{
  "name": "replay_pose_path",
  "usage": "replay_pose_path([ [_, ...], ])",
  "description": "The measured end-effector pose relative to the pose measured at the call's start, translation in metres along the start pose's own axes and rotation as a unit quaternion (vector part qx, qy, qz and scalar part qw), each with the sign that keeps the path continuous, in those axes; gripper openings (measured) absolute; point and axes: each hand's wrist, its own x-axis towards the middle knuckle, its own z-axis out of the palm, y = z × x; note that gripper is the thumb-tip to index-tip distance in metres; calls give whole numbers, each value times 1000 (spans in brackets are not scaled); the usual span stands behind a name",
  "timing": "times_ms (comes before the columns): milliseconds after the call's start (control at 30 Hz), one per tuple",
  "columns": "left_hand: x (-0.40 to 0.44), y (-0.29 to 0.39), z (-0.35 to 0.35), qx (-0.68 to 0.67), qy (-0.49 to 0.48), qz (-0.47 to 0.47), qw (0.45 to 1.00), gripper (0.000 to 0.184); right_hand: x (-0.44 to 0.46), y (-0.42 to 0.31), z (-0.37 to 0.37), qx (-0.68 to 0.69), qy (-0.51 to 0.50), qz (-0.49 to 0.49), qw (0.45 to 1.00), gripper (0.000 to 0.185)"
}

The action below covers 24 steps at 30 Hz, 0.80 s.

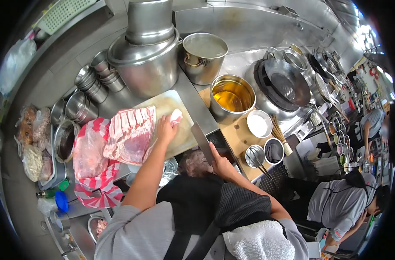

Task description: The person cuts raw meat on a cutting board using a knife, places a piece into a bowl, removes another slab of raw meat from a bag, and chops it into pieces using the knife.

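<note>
My left hand (166,129) is over the pale cutting board (185,138), its fingers closed on a small white-and-pink piece (176,116); whether this is meat or a cloth I cannot tell. In my right hand (220,162) is a cleaver (200,141), gripped by the handle, its blade pointing up beside the board's right edge. A slab of raw ribs (130,133) lies left of my left hand, partly on the board. Farther left sits raw meat in a red-and-white striped plastic bag (91,149).
Behind the board stands a large lidded pot (143,65), with a tall pot (205,58) beside it. At right are a pot of amber liquid (232,97), a bowl of white powder (259,123) and a wok (288,84). Another person (342,203) works at lower right.
</note>
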Motion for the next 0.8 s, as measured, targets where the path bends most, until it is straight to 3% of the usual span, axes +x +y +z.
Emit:
replay_pose_path([
  [67,-4,-6,-12,-81,-60,136,985,64,-1,-1,0,-3,0,10,1000,92],
  [100,-9,-6,-18,-84,-59,136,985,64,-1,4,2,43,11,13,999,91],
  [167,-32,-9,-27,-84,-110,227,964,59,-5,10,4,117,24,38,992,90],
  [267,-53,9,-42,-92,-79,177,977,54,3,-4,-8,146,14,100,984,88],
  [367,-53,5,-35,-136,-53,156,977,53,24,-14,-12,30,134,-40,990,86],
  [500,-45,-8,-22,-102,11,102,990,51,49,-76,-36,50,179,-30,982,79],
  [600,-47,-11,-21,-82,-24,103,991,49,67,-81,-33,61,214,-94,970,67],
  [667,-39,-10,-30,-94,-21,188,978,47,90,-64,-24,40,186,-75,979,59],
  [800,-41,-7,-30,-94,-4,178,980,47,127,-54,0,-37,140,-16,989,39],
])
